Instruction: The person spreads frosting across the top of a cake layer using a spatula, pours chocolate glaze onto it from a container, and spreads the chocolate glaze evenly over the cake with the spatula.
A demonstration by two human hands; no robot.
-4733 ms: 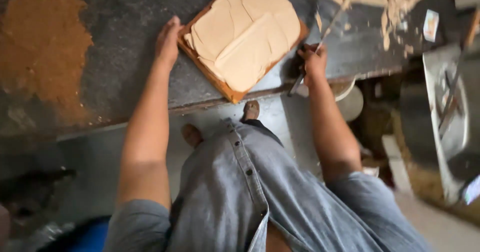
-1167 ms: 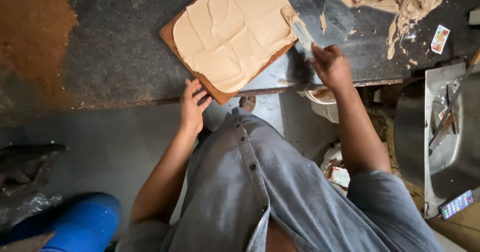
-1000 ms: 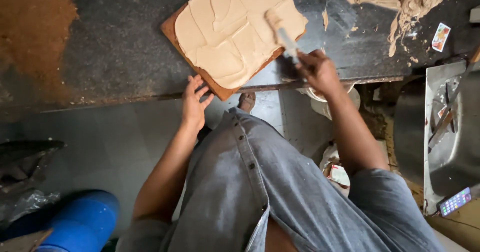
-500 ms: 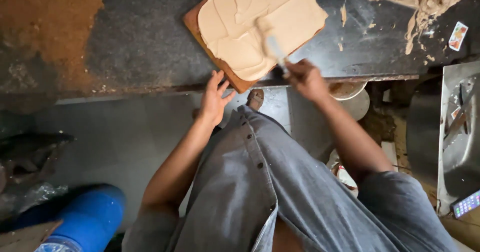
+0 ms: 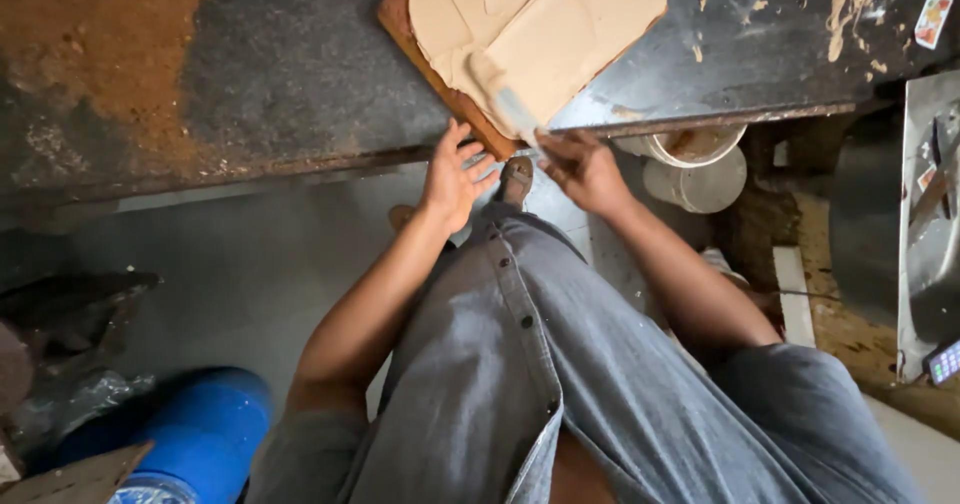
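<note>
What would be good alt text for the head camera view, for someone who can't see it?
Seen from above, a person's right hand draws a scraper across tan paste covering a board on a dark bench. The left hand rests at the bench edge by the board's corner. A white bucket sits under the bench and a blue drum stands at lower left.

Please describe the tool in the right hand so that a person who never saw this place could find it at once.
Start at the dark workbench and find the wooden board coated with tan paste at its near edge. The right hand holds a scraper whose flat blade lies on the board's near corner. It is the only tool on the board, smeared with the same paste.
</note>
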